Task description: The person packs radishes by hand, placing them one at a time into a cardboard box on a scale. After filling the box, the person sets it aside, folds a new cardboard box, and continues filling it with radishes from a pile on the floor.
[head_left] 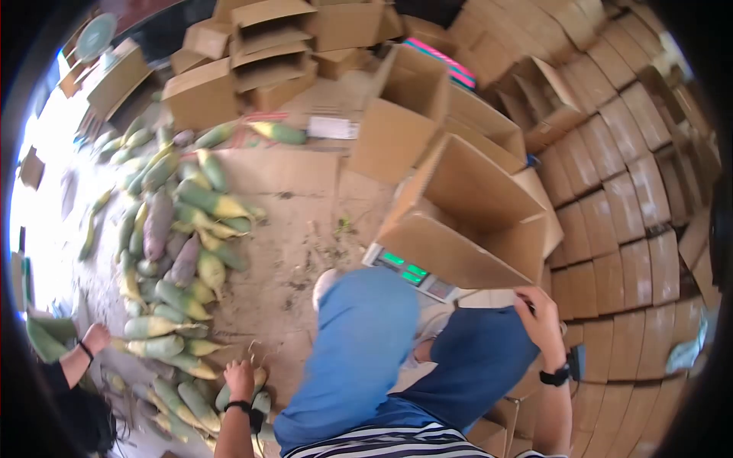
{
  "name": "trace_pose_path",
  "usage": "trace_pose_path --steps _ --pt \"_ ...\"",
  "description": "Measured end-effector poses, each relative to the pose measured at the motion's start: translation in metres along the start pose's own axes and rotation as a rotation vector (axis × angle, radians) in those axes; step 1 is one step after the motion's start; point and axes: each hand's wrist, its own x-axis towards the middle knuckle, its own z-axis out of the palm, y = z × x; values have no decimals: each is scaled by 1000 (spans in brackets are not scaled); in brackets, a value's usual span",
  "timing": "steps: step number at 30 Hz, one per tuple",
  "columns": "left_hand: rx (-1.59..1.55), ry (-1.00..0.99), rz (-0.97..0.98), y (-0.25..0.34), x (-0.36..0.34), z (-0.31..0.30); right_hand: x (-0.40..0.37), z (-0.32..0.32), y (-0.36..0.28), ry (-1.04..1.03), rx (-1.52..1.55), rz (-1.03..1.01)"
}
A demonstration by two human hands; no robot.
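My left hand [238, 380], with a black band at the wrist, reaches down to the near end of a pile of green radishes [183, 299]. Its fingers curl at one radish, whose thin root pokes out past the fingertips; the palm side is hidden. By the near corner of an open cardboard box [466, 248], my right hand [540, 319] hovers over my knee, fingers apart and slightly bent. That box stands tilted in view on a digital scale [412, 273] with lit green digits.
Purple radishes [158, 224] lie among the green ones. Another person's hand [96, 337] is at the pile's left side. More open boxes [401, 111] stand ahead, and stacked cartons [603, 198] wall the right. Flattened cardboard [286, 172] covers the floor.
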Motion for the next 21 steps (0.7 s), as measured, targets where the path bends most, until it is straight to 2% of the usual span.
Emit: trace_pose_path --steps 2,4,6,7,8,10,12,14,15,16,17,19,20,21 --pt "-90 89 56 3 -6 -13 1 -1 -5 -2 -15 19" --pt "-331 97 133 -7 -8 -37 2 -1 -5 -1 -39 24" --pt "-554 293 102 -13 -7 -56 5 -1 -6 -5 -43 4" --pt "-644 228 -45 -23 -2 -59 6 -1 -6 -14 -32 -4" --pt "-635 236 -36 -27 0 -62 6 -1 -7 -24 -18 -14" --pt "-921 436 -82 14 5 -138 6 0 -8 -14 -19 -20" --pt "-1086 546 -63 70 12 -212 3 1 -7 -7 -28 -24" --pt "-987 580 51 110 21 -276 2 2 -5 19 -60 -82" --pt "-882 654 168 124 25 -302 0 1 -7 31 -58 -83" --pt "-772 727 285 138 28 -327 -2 -1 -11 75 -51 -171" --pt "-771 739 298 157 27 -352 -3 -3 -16 121 -44 -259" --pt "-1126 844 409 198 19 -398 -6 -7 -44 181 18 -372" --pt "-1125 849 428 217 14 -417 -5 -12 -65 239 32 -452" --pt "-1278 830 550 234 7 -434 -4 -19 -89 295 45 -531"
